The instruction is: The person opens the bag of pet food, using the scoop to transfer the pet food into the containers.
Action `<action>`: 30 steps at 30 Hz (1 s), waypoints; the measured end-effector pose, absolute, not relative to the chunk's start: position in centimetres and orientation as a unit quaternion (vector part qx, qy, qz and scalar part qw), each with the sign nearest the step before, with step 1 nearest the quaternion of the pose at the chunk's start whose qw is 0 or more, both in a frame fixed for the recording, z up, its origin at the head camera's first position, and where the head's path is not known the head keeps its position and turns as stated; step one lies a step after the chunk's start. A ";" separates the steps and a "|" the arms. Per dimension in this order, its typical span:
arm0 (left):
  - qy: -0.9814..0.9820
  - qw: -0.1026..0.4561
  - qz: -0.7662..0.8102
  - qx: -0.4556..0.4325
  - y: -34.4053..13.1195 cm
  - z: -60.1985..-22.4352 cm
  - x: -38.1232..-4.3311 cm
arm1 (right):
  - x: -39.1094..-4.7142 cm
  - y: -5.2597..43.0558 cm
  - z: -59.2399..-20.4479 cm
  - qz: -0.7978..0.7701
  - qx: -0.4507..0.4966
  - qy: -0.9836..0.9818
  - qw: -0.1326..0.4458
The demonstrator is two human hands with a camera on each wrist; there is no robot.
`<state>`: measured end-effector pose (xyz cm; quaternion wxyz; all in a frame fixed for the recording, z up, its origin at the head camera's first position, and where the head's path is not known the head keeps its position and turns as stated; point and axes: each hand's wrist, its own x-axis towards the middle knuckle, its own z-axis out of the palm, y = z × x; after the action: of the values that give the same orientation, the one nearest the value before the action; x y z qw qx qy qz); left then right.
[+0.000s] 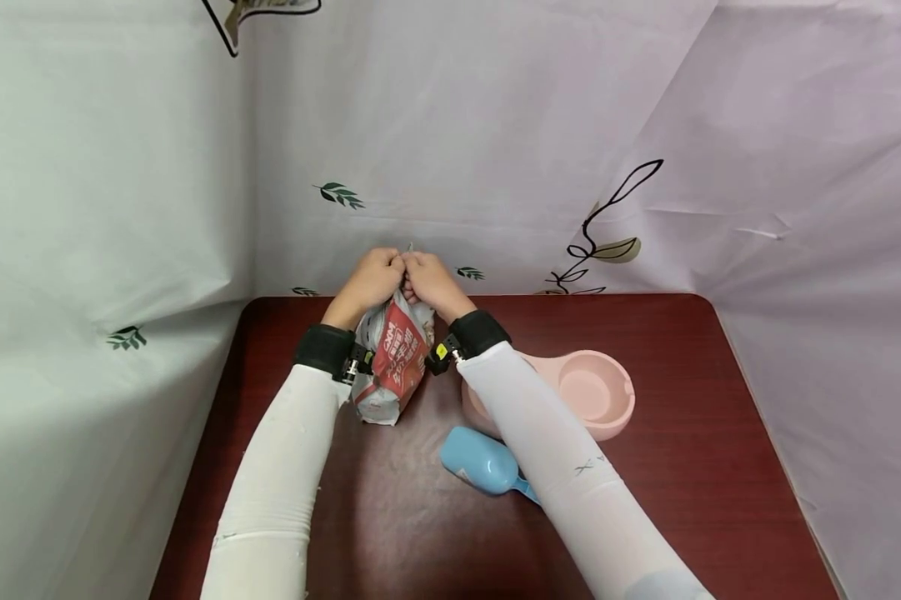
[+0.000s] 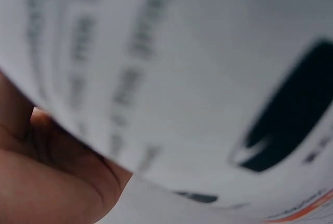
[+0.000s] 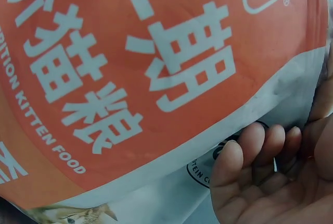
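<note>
A red and white bag of kitten food [image 1: 402, 350] stands near the table's back edge, and its printing fills much of the right wrist view. My left hand [image 1: 371, 279] pinches the top of the bag, with the fingers curled. Right beside it, my right hand [image 1: 433, 282] grips the same top edge, so the two hands almost meet. In the right wrist view, several curled fingers [image 3: 244, 153] lie close to the bag's side. The left wrist view shows part of the left hand [image 2: 57, 177] behind the blurred white panel. The fingertips on the edge are hidden in the head view.
A pink double bowl [image 1: 617, 396] sits to the right, partly covered by my right forearm. In front of it lies a blue scoop [image 1: 480, 461], its handle running under that sleeve. White patterned cloth [image 1: 465, 125] hangs behind and beside the dark red table [image 1: 690, 492].
</note>
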<state>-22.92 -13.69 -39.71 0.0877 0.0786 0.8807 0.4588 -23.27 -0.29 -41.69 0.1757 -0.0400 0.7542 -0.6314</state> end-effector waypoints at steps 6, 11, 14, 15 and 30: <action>0.891 0.085 0.439 0.080 -13.6 -39.7 -23.0 | -23.5 -0.1 -42.0 -0.620 -0.044 0.767 0.162; 0.899 0.083 0.423 0.082 -13.6 -39.7 -23.1 | -23.3 0.0 -42.0 -0.623 -0.046 0.765 0.158; 0.902 0.081 0.416 0.081 -13.6 -39.7 -23.1 | -23.3 0.0 -42.2 -0.626 -0.045 0.764 0.151; 0.903 0.082 0.415 0.078 -13.6 -39.7 -23.0 | -23.3 0.0 -42.2 -0.625 -0.045 0.765 0.149; 0.918 0.083 0.384 0.047 -13.3 -39.4 -22.6 | -23.1 -0.3 -43.3 -0.631 -0.019 0.767 0.110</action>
<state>-22.62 -13.31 -39.44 0.0831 0.0475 0.9184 0.3838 -23.14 -0.35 -43.26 0.1101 -0.0188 0.7674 -0.6313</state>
